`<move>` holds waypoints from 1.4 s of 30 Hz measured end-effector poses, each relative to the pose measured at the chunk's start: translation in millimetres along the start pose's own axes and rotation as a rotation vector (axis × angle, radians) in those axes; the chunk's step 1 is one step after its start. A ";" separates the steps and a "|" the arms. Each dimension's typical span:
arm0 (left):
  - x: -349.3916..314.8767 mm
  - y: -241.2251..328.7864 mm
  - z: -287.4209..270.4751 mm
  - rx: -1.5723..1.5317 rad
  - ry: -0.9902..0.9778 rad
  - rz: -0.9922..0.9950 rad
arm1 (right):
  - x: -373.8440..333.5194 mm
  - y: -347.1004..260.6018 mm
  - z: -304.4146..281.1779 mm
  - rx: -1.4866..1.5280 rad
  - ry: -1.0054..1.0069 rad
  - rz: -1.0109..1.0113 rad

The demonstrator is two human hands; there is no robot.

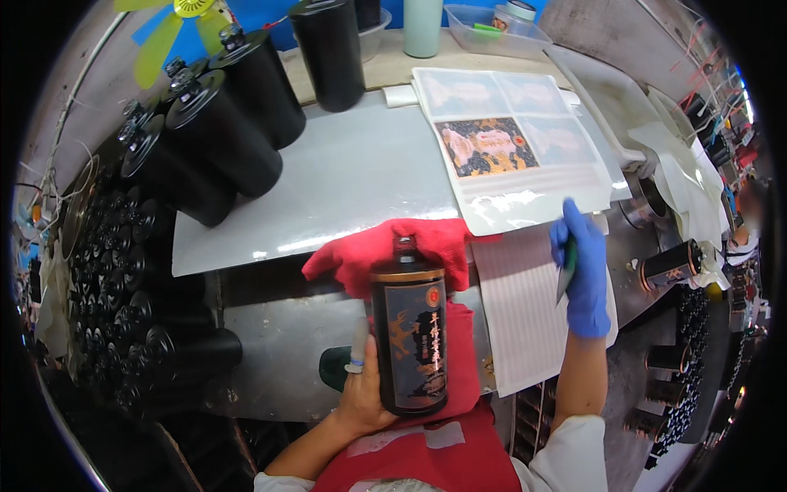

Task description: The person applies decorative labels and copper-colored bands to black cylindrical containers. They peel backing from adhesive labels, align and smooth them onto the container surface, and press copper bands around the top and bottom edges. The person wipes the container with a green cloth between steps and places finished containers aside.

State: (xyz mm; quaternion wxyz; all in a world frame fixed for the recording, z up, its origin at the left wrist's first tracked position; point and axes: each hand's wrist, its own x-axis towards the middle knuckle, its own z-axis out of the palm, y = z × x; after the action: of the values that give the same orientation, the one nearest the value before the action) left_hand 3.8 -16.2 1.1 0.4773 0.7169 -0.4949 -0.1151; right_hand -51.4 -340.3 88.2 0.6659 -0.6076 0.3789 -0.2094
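Note:
A black glass bottle (410, 344) with a gold-and-dark decal and a gold band round its shoulder stands tilted in front of me, its neck pointing away. My left hand (361, 398) grips its lower left side; a pale cover wraps one finger. Under and behind the bottle lies a red cloth (352, 254). To the right, my right hand (586, 275), in a blue glove, is closed round a small knife (566, 275) with a green handle, blade pointing toward me. Just beyond it is a decal sheet (525, 193), where one printed decal (488, 148) stands out dark among paler spots.
Several plain black bottles (221, 135) stand at the far left, with many more (131, 303) massed below. A striped sheet (525, 312) lies under my right forearm. At right are a white tray (598, 98) and a decorated bottle (672, 266). A yellow-green fan (152, 57) is at upper left.

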 end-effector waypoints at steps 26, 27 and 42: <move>15.0 4.4 19.5 -1.983 -0.052 -0.555 | -152.8 100.3 -74.7 -1.081 -0.482 -0.182; 15.5 6.9 19.6 -1.886 0.001 -0.598 | -153.4 100.5 -73.7 -1.125 -0.478 -0.226; -2.4 5.0 19.2 -0.114 0.163 0.022 | -159.9 115.4 -54.9 -1.335 -0.494 -0.492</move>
State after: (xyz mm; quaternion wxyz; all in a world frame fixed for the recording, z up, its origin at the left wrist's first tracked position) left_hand -12.6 -25.4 -5.6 0.5573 0.6902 -0.4547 -0.0792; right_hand -214.0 -237.7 17.9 0.1556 -0.9786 0.1183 0.0644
